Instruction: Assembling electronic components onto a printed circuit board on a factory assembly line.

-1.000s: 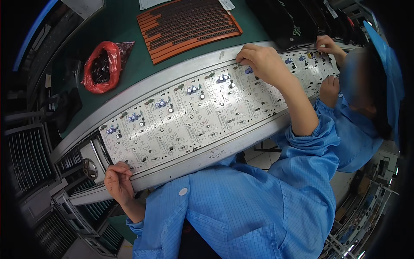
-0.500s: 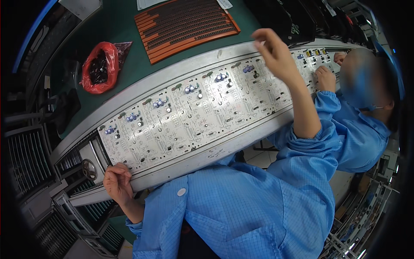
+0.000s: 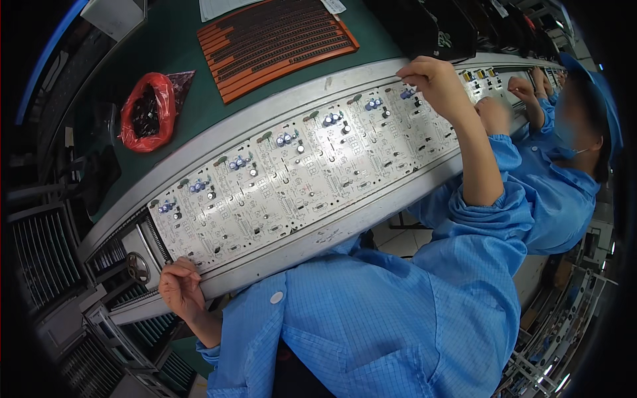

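A long white circuit board panel [image 3: 312, 176] lies in a metal conveyor track, dotted with small blue, green and black-and-white components. At its near left corner, my left hand [image 3: 180, 288] rests by the near rail, its fingers curled together; whatever they may hold is hidden. My right hand [image 3: 441, 86] hovers above the far right part of the panel, close to the far rail [image 3: 312, 94]. Its thumb and fingers are drawn together in a pinch, and anything between them is too small to make out. Blue components [image 3: 408, 94] stand on the panel just below those fingertips.
Beyond the track, a red plastic bag [image 3: 147, 140] of dark small parts and an orange rack [image 3: 221, 85] with rows of black parts sit on the green table [image 3: 189, 109]. Black bins [image 3: 458, 33] stand far right. A co-worker in blue [image 3: 564, 192] works beside me.
My right hand has lowered toward the panel's far right part, its fingers closing together. My left hand stays by the near rail. The co-worker's hands have shifted.
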`<state>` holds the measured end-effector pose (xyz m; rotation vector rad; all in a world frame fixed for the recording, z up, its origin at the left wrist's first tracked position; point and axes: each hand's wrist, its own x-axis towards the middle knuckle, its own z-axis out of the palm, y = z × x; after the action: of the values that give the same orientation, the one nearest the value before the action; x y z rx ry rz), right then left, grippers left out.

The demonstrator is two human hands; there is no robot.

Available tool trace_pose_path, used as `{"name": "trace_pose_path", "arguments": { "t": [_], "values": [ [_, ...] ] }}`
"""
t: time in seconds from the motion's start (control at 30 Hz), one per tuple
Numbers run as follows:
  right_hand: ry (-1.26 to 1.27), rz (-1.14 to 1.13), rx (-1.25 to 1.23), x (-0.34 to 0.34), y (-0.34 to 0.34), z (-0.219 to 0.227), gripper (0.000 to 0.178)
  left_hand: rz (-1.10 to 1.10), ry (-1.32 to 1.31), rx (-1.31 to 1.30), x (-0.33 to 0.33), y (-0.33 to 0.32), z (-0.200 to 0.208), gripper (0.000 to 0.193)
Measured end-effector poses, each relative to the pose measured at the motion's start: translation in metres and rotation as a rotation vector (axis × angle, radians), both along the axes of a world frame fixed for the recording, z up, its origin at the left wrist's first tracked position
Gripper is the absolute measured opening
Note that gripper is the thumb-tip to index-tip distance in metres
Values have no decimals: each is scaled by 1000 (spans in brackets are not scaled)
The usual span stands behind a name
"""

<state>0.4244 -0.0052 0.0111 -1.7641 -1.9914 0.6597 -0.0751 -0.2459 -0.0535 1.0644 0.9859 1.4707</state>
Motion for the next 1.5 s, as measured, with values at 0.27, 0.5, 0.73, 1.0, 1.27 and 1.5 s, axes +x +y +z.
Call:
{"name": "trace_pose_path", "arguments": {
  "t": [0.27, 0.5, 0.73, 1.0, 1.27, 1.5],
  "values": [
    [-265, 288, 351, 7, 6, -22, 11, 9, 0, 20, 3, 1, 0, 38],
    [-252, 339, 347, 10, 9, -29, 12, 25, -25, 4, -1, -2, -1, 36],
    [-266, 421, 367, 11, 13, -32, 13, 3, 8, 31, 2, -1, -1, 38],
    [-255, 454, 457, 18, 7, -33, 20, 56, 36, 1, -2, 0, -6, 38],
    [-106, 403, 569, 16, -1, -24, 27, 90, -263, -101, -78, -28, -75, 41],
    [491, 702, 560, -121, -87, 26, 24, -435, -186, -297, -8, 31, -53, 56]
  ]
}}
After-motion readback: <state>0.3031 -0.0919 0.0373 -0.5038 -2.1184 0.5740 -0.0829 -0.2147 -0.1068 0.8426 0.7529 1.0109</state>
